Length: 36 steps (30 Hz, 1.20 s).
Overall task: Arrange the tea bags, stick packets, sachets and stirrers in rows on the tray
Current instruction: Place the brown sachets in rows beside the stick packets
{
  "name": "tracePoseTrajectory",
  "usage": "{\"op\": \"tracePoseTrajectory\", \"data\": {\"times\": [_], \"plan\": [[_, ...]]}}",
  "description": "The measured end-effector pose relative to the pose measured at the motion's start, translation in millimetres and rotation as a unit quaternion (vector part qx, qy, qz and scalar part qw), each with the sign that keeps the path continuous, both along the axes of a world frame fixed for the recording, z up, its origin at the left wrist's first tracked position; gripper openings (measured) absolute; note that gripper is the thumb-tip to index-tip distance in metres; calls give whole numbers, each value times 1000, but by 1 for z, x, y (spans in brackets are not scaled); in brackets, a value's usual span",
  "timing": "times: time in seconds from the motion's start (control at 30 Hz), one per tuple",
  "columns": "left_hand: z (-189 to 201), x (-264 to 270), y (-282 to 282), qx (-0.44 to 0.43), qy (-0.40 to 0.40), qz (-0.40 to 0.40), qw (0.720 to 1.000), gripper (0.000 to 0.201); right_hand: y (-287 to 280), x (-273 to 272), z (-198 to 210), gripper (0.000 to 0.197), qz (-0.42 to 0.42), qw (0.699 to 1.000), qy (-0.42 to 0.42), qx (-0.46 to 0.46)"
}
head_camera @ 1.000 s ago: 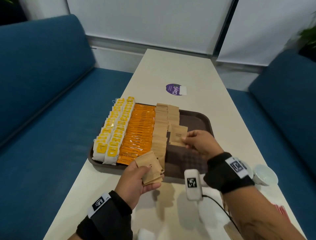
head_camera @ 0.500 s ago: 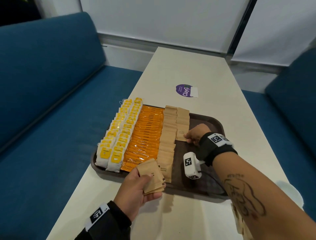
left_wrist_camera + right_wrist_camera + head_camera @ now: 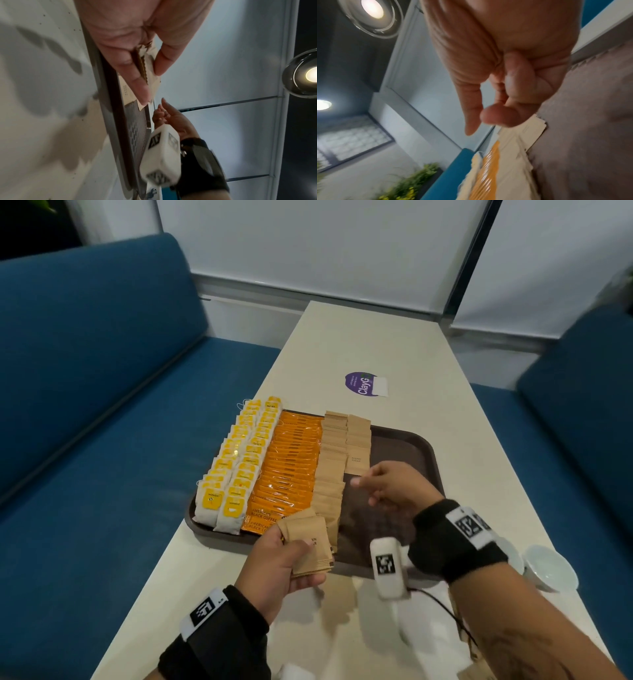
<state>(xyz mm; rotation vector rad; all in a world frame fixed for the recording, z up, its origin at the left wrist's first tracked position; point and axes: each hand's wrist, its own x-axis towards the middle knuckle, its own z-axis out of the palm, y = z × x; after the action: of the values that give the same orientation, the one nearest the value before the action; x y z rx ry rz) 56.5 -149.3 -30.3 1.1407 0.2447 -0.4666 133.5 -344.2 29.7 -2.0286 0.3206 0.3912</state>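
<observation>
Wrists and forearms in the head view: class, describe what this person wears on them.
Each wrist has a black fabric band: the left wrist band and right wrist band carry white tags with black square codes. A white coded box with a thin dark cable hangs by the right. The right forearm is bare, tattooed.

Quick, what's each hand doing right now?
Left hand: holding a stack of brown sugar sachets.
Right hand: empty, fingers loosely curled over the tray.

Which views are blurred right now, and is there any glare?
Head: mostly sharp, right hand slightly smeared. Left wrist: wrist camera motion-blurred, ceiling lamp flaring at the edge. Right wrist: soft all over, thumb smeared, lamp blown out.
</observation>
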Motion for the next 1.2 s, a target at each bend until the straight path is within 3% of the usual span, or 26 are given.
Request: {"op": "tracePoseTrajectory", "data": {"times": [0.07,0.2,0.3,0.43,0.6,0.77,0.97,1.2], "plan": [[3,-2,-2,1,-11,-1,1000,32,10,-34,6,17,59,998,11,15],[5,-10,-8,18,-43,-32,998,41,26,-78,-3,33,70,992,49,88],[5,-17,-10,31,-48,-45,997,40,30,-97,-15,34,37,991,34,127],[7,-24,-12,5,-10,-37,999,17,25,-111,-25,26,-5,987,29,160],[6,-25,-13,2,9,-34,999,20,19,-116,-32,17,-49,982,31,181],[5,-18,-6,13,13,-34,999,22,5,-93,-20,7,-92,979,14,180],[3,-4,-3,23,14,-15,1000,23,-17,-19,-2,10,-154,983,-19,98],[-5,5,-4,23,26,-2,999,25,-18,57,-23,12,-151,985,79,-12]]}}
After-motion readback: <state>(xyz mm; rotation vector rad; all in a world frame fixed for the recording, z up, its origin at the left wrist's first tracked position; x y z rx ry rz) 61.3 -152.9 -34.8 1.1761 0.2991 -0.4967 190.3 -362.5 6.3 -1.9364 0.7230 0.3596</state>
